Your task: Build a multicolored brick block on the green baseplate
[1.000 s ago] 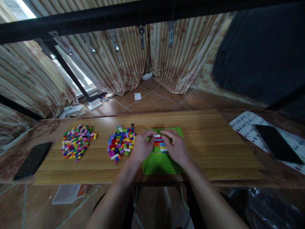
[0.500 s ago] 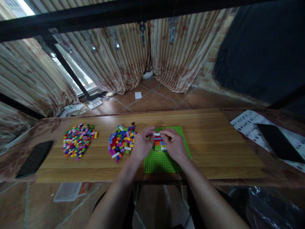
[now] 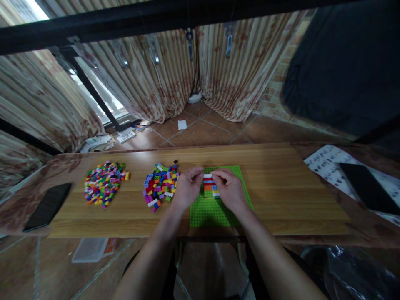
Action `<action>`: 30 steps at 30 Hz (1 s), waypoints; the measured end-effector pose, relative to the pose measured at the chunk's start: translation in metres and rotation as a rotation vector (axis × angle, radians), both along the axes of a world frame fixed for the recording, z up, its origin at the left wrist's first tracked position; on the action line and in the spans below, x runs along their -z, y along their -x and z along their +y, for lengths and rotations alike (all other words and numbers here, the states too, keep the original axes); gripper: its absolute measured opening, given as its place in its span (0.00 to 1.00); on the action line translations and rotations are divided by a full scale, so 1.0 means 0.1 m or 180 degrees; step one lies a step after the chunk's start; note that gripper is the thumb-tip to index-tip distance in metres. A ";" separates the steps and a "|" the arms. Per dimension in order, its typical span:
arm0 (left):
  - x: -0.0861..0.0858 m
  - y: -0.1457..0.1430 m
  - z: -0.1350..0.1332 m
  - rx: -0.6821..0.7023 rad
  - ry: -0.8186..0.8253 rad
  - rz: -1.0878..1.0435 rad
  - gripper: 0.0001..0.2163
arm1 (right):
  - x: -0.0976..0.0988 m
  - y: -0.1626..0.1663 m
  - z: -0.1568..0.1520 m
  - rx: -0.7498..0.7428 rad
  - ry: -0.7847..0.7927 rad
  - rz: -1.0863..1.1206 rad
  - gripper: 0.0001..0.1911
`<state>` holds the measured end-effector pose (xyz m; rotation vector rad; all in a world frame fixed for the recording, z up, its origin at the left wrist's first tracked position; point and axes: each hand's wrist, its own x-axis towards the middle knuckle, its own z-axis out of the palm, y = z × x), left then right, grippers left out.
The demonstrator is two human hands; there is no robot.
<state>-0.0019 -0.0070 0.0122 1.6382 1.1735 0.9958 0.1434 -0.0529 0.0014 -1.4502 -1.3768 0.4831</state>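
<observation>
- Striped curtains [image 3: 162, 83] hang behind a tiled floor [image 3: 215, 130], with a long wood table [image 3: 287, 191] up front.
- Green baseplate [image 3: 204, 214] sits on the table, right between the forearms.
- Built bricks [image 3: 210, 188] are on its upper half: rainbow-ish rows, white brick [image 3: 207, 176] at the far edge.
- Left hand [image 3: 186, 189]: half curled, thumb and fingertips close together at the white brick's left end. Can't tell if it's actually gripping.
- Right hand [image 3: 230, 187]: also half curled, fingertips at the other end, same deal, grip's unclear.
- Two loose piles to the left: bigger bricks [image 3: 160, 186] near the left hand, tiny ones [image 3: 104, 183] further out.
- Dark phone [image 3: 370, 186] lies far right on a printed sheet [image 3: 326, 155].
</observation>
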 end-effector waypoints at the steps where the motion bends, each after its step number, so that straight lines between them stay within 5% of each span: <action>1: 0.00 0.00 0.00 -0.0008 -0.0033 0.0028 0.10 | -0.01 0.00 0.00 -0.0005 -0.0001 -0.0022 0.11; 23: 0.01 0.03 -0.02 0.0237 -0.0302 0.0126 0.10 | -0.05 0.08 -0.14 -0.0172 -0.0171 -0.0833 0.03; 30: 0.03 0.02 0.01 0.0218 0.0085 -0.0265 0.08 | -0.05 0.10 -0.14 -0.0109 -0.0141 -0.0715 0.03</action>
